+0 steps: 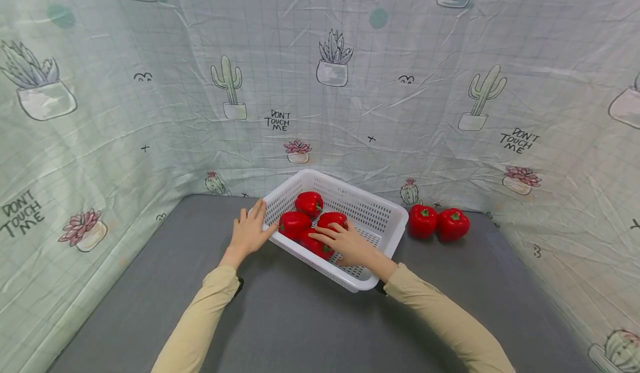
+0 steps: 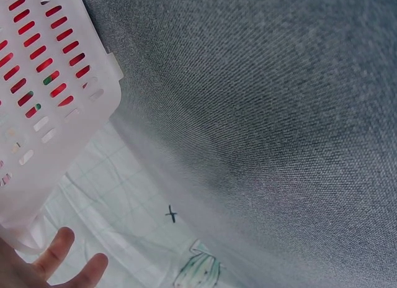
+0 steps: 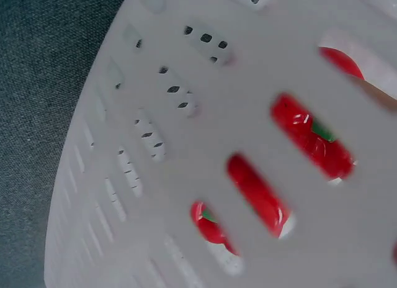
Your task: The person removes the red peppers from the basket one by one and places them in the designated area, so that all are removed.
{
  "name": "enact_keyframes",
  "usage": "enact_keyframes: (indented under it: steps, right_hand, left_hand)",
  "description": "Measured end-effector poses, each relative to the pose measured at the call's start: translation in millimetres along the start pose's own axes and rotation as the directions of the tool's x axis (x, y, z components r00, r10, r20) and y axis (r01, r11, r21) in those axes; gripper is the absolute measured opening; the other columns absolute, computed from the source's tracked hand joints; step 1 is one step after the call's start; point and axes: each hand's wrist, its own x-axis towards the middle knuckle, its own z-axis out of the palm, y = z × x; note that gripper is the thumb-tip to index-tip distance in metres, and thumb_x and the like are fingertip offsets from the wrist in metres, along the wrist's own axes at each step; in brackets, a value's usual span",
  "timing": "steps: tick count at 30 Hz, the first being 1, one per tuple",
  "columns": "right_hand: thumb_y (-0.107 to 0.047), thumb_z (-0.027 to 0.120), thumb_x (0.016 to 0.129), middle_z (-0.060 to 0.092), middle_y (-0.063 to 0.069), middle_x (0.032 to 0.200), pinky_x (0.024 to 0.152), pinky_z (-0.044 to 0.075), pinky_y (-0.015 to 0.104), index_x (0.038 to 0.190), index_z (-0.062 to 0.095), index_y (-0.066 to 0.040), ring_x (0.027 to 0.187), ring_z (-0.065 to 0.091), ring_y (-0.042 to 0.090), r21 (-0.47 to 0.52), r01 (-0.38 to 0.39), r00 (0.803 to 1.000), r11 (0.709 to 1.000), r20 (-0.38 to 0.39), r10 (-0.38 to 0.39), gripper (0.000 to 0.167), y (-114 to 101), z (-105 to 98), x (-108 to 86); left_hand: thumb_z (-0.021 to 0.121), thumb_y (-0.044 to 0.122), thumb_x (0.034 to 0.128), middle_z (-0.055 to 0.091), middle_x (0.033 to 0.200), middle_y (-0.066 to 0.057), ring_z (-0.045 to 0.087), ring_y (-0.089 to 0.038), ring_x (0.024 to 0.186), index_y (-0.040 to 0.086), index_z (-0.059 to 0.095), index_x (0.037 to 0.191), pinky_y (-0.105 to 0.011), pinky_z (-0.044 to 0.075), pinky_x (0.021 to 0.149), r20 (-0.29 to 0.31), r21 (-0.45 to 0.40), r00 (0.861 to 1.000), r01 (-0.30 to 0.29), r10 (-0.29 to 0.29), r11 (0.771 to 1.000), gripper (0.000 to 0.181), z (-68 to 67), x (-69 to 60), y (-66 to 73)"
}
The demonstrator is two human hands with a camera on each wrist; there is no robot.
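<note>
Mid-frame, fingers spread: my left hand (image 1: 248, 232) should steady rectangular white plastic basket (image 1: 364, 208), right hand (image 1: 354, 246) gently settle glossy red bell pepper (image 1: 315, 245)

Near the middle of the bench (image 1: 290, 328)'s back edge, the basket (image 1: 370, 212) is set askew. In its left half four peppers (image 1: 294, 224) are gathered, the nearest overlaid by the right hand (image 1: 350, 245); the basket's left corner is touched by the left hand (image 1: 248, 229). Rightward, by the bench's back right corner, two peppers (image 1: 422, 222) are set.
</note>
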Motion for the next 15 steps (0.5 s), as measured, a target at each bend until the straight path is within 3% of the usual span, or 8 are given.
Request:
enact_keyframes:
  steps: [6, 10, 15]
  right_hand:
    - [-0.037, 0.08, 0.058, 0.041, 0.0, 0.136, 0.096, 0.029, 0.055, 0.138, 0.028, -0.034, 0.12, 0.035, 0.021, 0.005, 0.0, 1.0, 1.0, -0.007, 0.0, 0.095, 0.0, 0.6, 3.3]
    - [-0.035, 0.081, 0.058, 0.042, 0.002, 0.133, 0.096, 0.03, 0.055, 0.135, 0.033, -0.031, 0.12, 0.033, 0.023, 0.017, 0.009, 1.0, 1.0, -0.019, -0.009, 0.091, -0.1, 0.2, 3.1]
    - [-0.035, 0.08, 0.059, 0.036, 0.0, 0.14, 0.097, 0.028, 0.055, 0.133, 0.035, -0.027, 0.124, 0.031, 0.023, 0.008, 0.021, 1.0, 1.0, -0.005, -0.021, 0.087, 0.6, 0.3, 3.8]
  left_hand:
    - [0.044, 0.049, 0.0856, 0.028, 0.145, -0.014, 0.036, -0.036, 0.108, 0.005, 0.029, 0.139, -0.054, 0.035, 0.08, 0.008, 0.014, 1.0, 0.004, -0.005, 1.0, 0.071, 0.5, 0.4, -0.6]
    - [0.044, 0.049, 0.0857, 0.028, 0.145, -0.014, 0.036, -0.037, 0.109, 0.005, 0.029, 0.139, -0.055, 0.035, 0.081, 0.013, 0.01, 1.0, 0.008, -0.008, 1.0, 0.071, 0.4, 0.7, -0.5]
    - [0.044, 0.049, 0.0857, 0.027, 0.145, -0.014, 0.036, -0.037, 0.109, 0.005, 0.029, 0.139, -0.055, 0.035, 0.08, 0.015, 0.008, 1.0, 0.008, -0.008, 1.0, 0.071, 0.3, 0.4, 0.0]
